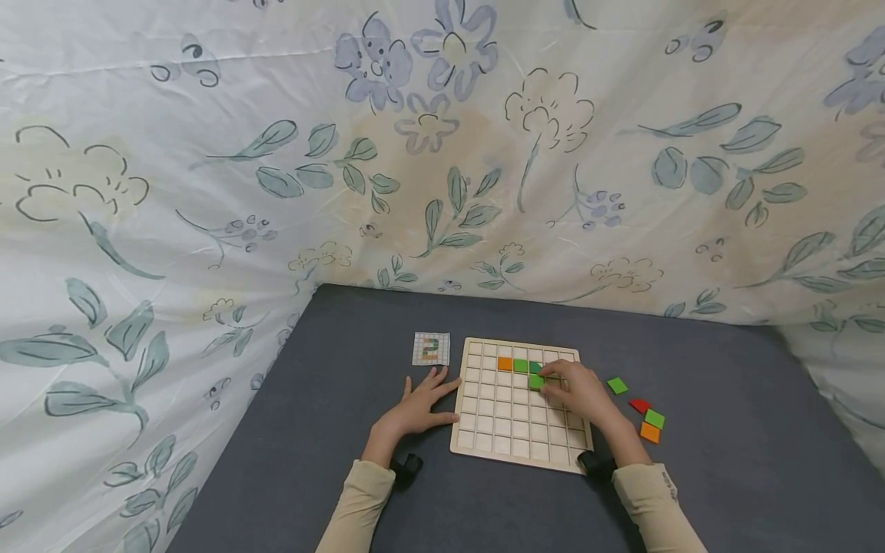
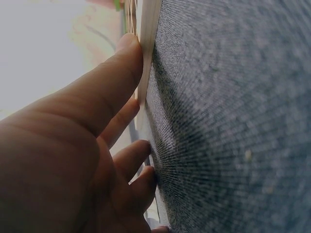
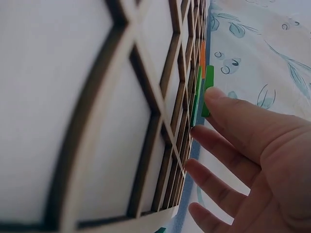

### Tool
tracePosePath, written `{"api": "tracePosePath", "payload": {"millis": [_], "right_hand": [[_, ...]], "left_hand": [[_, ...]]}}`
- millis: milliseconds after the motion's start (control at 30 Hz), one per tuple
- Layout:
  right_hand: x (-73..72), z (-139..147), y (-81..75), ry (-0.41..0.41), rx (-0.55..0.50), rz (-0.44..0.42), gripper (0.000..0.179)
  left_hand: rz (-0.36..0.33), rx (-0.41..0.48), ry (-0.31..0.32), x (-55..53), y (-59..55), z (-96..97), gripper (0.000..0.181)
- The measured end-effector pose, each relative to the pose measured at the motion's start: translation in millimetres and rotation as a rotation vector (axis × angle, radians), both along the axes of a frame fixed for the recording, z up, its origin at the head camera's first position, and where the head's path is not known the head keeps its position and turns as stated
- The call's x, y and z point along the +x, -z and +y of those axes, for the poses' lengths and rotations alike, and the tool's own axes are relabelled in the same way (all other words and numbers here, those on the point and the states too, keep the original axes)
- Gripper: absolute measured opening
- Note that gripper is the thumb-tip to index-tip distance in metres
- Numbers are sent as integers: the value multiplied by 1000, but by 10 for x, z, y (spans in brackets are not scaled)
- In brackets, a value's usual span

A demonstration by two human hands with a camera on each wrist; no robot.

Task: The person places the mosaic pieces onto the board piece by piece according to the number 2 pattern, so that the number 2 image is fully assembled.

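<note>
Fingertips of the right hand (image 1: 577, 392) press a green tile (image 1: 535, 381) into a cell of the wooden grid board (image 1: 484, 442), fingers nearly straight, gripping nothing. That tile sits in row 3, just below 2 green tiles (image 1: 521, 365) and an orange tile (image 1: 505, 363) in row 2. The left hand (image 1: 418, 407) lies flat and relaxed on the grey tabletop (image 1: 359, 346), thumb against the board's left edge. A pattern card (image 1: 432, 349) lies beside the board. Loose tiles (image 1: 650, 426) lie to the right.
</note>
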State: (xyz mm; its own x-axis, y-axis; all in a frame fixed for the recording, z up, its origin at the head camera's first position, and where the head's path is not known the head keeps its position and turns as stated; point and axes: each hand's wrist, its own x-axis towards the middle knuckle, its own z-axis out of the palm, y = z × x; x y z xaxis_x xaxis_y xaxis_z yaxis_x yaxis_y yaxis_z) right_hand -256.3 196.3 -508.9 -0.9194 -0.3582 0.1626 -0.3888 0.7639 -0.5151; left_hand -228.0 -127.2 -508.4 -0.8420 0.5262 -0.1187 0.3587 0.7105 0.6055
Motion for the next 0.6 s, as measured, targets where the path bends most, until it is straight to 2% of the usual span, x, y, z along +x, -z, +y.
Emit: {"api": "tracePosePath", "payload": {"millis": [333, 600], "right_hand": [[39, 7, -17, 2, -12, 35, 25], [15, 12, -41, 6, 16, -10, 27]], "left_hand": [[2, -4, -2, 1, -8, 12, 68], [-1, 3, -8, 10, -26, 19, 67]]}}
